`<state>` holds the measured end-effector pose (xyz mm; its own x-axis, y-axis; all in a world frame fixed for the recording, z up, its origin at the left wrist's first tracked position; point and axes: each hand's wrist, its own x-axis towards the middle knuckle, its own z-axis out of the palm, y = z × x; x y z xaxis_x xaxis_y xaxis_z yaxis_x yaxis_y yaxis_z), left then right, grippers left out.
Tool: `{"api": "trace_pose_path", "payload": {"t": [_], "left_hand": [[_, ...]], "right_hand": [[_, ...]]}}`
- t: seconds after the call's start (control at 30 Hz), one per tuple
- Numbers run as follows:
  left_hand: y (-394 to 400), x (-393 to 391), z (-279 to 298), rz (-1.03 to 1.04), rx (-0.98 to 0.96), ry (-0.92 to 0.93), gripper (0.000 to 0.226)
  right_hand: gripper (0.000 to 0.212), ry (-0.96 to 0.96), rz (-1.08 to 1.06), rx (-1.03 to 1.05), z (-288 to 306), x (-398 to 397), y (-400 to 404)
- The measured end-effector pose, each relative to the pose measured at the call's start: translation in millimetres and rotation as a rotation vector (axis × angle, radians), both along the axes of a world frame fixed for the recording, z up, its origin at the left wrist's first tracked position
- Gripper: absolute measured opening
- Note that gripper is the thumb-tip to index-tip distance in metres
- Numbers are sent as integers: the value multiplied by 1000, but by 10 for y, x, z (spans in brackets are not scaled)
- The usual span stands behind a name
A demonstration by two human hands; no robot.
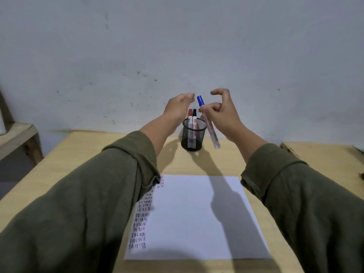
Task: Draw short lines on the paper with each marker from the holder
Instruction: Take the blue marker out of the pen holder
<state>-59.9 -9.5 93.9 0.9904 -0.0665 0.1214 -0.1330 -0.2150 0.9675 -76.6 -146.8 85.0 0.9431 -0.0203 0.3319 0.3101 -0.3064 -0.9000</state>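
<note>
A black mesh holder [192,141] stands at the far middle of the wooden table, with a red-capped marker [190,120] and a black-capped marker [194,120] upright in it. My right hand [222,113] holds a blue-capped marker [208,125] above and just right of the holder, cap up, tilted. My left hand [177,107] hovers above the holder's left side, fingers apart, close to the blue cap, holding nothing. The white paper [197,217] lies nearer to me, with rows of short red, black and blue lines along its left edge, partly hidden by my left sleeve.
The table [216,166] runs to a grey wall at the back. A wooden bench or shelf [17,138] stands off the table's left side. Small dark objects lie at the far right edge [287,147].
</note>
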Motion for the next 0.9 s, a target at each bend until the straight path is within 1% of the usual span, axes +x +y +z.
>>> {"api": "trace_pose_path", "payload": {"t": [0.07,0.13,0.3,0.37,0.43,0.5,0.57,0.6,0.63,0.73,0.77,0.83,0.9], "left_hand": [[57,-211,-51,-70,-31,30,36],[130,-399,-136,-89,-48,42,33],[321,-682,-284,3,-92,123,29],[386,-762,-295,36,-104,160,26],[432,-826,-270,57,-140,185,18],[451,-852,-234,86,-191,205,18],[445,-883,-193,112,-250,221,19],[440,-893,-178,124,-279,228,19],[433,-907,-168,137,-307,235,20],[411,-966,-140,165,-399,227,23],[399,-986,-140,156,-430,213,25],[376,-1018,-147,102,-499,175,31],[363,-1044,-154,9,-574,140,32]], "right_hand": [[36,42,57,39,-78,-223,82],[32,66,112,90,-147,-427,151],[23,151,289,113,-264,-790,216],[27,189,347,102,-276,-883,207],[33,223,392,57,-258,-962,198],[41,235,408,-7,-227,-1012,198],[50,217,408,-6,-204,-1034,217],[52,201,420,31,-199,-1037,232],[48,179,433,83,-199,-1037,255],[16,139,366,279,-195,-1043,373],[11,146,330,368,-193,-1031,415],[14,156,299,545,-187,-1004,486],[18,175,297,697,-174,-990,550]]}}
